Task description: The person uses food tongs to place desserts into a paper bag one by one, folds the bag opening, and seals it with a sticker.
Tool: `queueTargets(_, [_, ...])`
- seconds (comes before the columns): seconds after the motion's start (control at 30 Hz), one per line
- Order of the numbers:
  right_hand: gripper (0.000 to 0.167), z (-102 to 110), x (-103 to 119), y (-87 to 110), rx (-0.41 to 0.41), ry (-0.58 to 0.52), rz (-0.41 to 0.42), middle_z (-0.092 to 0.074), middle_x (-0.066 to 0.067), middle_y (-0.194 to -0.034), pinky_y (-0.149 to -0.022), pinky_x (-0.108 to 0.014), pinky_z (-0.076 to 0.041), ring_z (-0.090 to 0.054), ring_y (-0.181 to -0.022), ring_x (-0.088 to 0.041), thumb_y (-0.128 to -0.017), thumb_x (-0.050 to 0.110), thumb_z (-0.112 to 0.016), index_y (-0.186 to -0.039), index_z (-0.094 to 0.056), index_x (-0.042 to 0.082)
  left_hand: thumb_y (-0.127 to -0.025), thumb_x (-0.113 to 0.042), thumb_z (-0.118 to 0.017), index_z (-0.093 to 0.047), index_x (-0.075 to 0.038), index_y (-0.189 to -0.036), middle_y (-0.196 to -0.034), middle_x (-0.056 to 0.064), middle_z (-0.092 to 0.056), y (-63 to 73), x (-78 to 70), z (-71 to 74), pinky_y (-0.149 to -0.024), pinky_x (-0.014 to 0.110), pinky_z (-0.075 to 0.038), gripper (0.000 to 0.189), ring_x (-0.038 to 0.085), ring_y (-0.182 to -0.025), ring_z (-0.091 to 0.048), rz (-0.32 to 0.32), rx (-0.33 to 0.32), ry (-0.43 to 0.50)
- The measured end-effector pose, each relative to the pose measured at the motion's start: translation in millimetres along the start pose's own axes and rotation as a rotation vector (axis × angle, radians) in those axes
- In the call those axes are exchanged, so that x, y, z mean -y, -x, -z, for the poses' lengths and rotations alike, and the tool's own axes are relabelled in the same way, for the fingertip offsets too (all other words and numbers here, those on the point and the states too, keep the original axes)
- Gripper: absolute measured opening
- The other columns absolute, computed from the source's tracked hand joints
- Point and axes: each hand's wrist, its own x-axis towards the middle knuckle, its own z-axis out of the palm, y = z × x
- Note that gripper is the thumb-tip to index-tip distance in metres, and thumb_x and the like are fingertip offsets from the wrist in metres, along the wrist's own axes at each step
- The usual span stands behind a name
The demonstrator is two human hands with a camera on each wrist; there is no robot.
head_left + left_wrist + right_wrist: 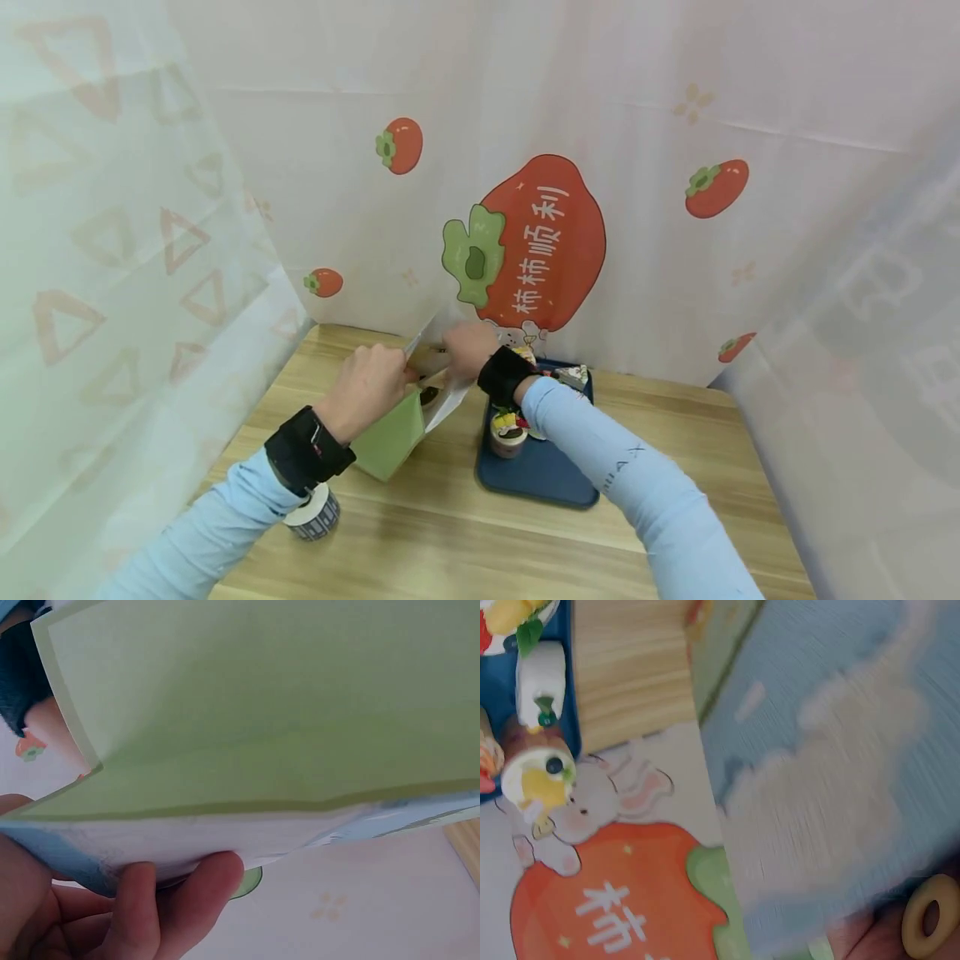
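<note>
Both hands are at what looks like a picture book [390, 435], with light green inside faces and blue printed outside. My left hand [367, 387] grips its edge; in the left wrist view, the curled fingers [139, 907] lie against the outer side under the wide green page [262, 697]. At the opposite side, my right hand [471, 348] is at a raised leaf, apparently holding it; its fingertips are hidden. In the right wrist view, a blurred blue-and-white cover [832, 772] fills the right side. A tan ring-shaped thing [930, 916] shows beside the hand [859, 934].
A dark blue tray [536, 475] with several toy-like foods, including a cup with a yellow top [508, 435], lies under the right forearm. A white roll with blue markings [317, 515] stands below the left wrist. Printed curtains [637, 100] enclose the wooden table [420, 542].
</note>
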Motion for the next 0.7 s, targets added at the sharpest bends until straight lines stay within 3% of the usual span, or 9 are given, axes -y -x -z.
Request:
queueTargets(0.2, [0.030, 42, -20, 38.2, 0.000, -0.089, -0.021, -0.058, 0.002, -0.073, -0.054, -0.033, -0.042, -0.054, -0.063, -0.016, -0.080, 0.036, -0.085, -0.083, -0.065, 0.014, -0.083, -0.006, -0.079, -0.068, 0.000, -0.076, -0.056, 0.003, -0.051, -2.7, -2.0, 2.8, -0.039, 0.031, -0.042, 0.015, 0.015, -0.046, -0.048, 0.005, -0.004, -0.006])
queueTargets(0.33, [0.032, 60, -38, 73.1, -0.039, -0.164, -0.063, -0.057, 0.002, -0.070, -0.053, -0.031, -0.040, -0.053, -0.062, -0.016, -0.080, 0.039, -0.085, -0.091, -0.070, 0.013, -0.079, -0.008, -0.081, -0.067, 0.000, -0.075, -0.056, 0.002, -0.049, -4.0, -3.7, 4.0, -0.039, 0.031, -0.041, 0.017, 0.016, -0.046, -0.047, 0.022, 0.021, -0.003])
queueTargets(0.53, [0.045, 66, -65, 125.9, -0.161, -0.361, -0.021, -0.068, -0.001, -0.087, -0.063, -0.032, -0.043, -0.056, -0.069, -0.016, -0.082, 0.027, -0.085, -0.121, -0.071, 0.008, -0.077, 0.001, -0.069, -0.051, -0.008, -0.062, -0.054, -0.001, -0.039, -4.7, -4.7, 3.8, -0.039, 0.029, -0.033, 0.024, 0.015, -0.045, -0.039, 0.025, 0.005, 0.042])
queueTargets(0.6, [0.050, 65, -72, 143.8, -0.199, -0.399, -0.024, -0.061, 0.000, -0.077, -0.060, -0.031, -0.038, -0.048, -0.062, -0.014, -0.083, 0.024, -0.084, -0.127, -0.068, 0.006, -0.075, 0.003, -0.067, -0.047, -0.009, -0.060, -0.054, -0.002, -0.036, -4.4, -5.0, 3.4, -0.040, 0.028, -0.030, 0.028, 0.014, -0.045, -0.036, 0.029, -0.005, 0.052])
queueTargets(0.7, [0.043, 60, -80, 172.5, -0.253, -0.421, -0.041, -0.037, 0.005, -0.062, -0.055, -0.028, -0.026, -0.030, -0.053, -0.010, -0.085, 0.023, -0.083, -0.121, -0.069, 0.004, -0.074, 0.004, -0.064, -0.043, -0.011, -0.057, -0.054, -0.003, -0.033, -3.8, -6.0, 3.0, -0.040, 0.029, -0.028, 0.031, 0.014, -0.046, -0.033, 0.038, -0.009, 0.066])
